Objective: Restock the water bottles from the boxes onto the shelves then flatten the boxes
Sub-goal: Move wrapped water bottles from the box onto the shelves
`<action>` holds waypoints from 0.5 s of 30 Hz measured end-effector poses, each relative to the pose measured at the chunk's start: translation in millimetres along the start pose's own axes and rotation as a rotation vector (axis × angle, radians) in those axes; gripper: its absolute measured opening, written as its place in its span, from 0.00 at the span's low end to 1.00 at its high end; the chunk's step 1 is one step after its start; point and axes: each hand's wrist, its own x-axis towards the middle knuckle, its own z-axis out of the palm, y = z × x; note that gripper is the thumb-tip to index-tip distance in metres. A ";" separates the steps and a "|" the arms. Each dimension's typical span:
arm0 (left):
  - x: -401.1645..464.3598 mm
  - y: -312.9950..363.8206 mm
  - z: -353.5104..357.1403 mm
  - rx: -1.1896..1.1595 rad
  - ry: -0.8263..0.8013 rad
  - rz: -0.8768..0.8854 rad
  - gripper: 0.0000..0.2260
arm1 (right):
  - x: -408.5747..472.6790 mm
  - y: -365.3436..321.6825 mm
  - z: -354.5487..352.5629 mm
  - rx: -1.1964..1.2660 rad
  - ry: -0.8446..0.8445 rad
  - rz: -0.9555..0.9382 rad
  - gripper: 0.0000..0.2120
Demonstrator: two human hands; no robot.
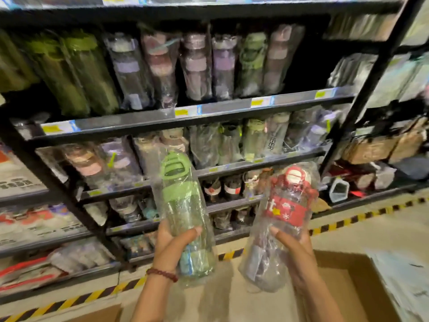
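Clear plastic wrap crinkles around both bottles as I stand before the black shelving (148, 123), mid-restock. My left hand (173, 246) is curled around the lower half of the green-lidded bottle (183, 212), thumb across its front, holding it upright with the cap toward the shelves. My right hand (293, 248) grips the red-lidded bottle (286, 214) the same way, near its base, the bottle tilted slightly to the right. Both bottles are lifted well clear of the open cardboard box (336, 263) at my lower right, between me and the shelf fronts.

The step in hand, as I judge it, is carrying this pair from box to shelf; flattening the boxes is not yet begun. The next move calls for finding a matching row for each: green wrapped bottles (69, 70) stand at the left of the upper shelf, and a dark gap (308, 66) shows at that shelf's right end. Red-capped bottles seem to sit on a lower shelf (232, 187), though blur makes that uncertain.

The shelves hold rows of wrapped bottles, mostly upright and packed close. The box shows a bare brown inside where I can see it; whether more bottles remain there I cannot tell. A second cardboard edge (102, 313) lies at my lower left.
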 end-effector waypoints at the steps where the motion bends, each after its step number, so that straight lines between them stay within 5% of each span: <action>1: 4.7 -2.1 23.0 0.002 -0.027 0.003 0.42 | 7.6 -9.7 -15.3 0.000 0.012 -0.006 0.41; 5: 18.4 -6.5 109.6 0.049 -0.142 0.012 0.39 | 31.6 -51.5 -62.8 0.033 0.080 -0.052 0.46; 8: 29.7 -7.1 163.2 0.088 -0.212 0.033 0.30 | 48.0 -74.5 -89.8 0.069 0.139 -0.088 0.43; 15: 73.5 23.1 259.2 0.250 -0.322 0.142 0.26 | 104.8 -117.2 -124.1 0.039 0.240 -0.156 0.34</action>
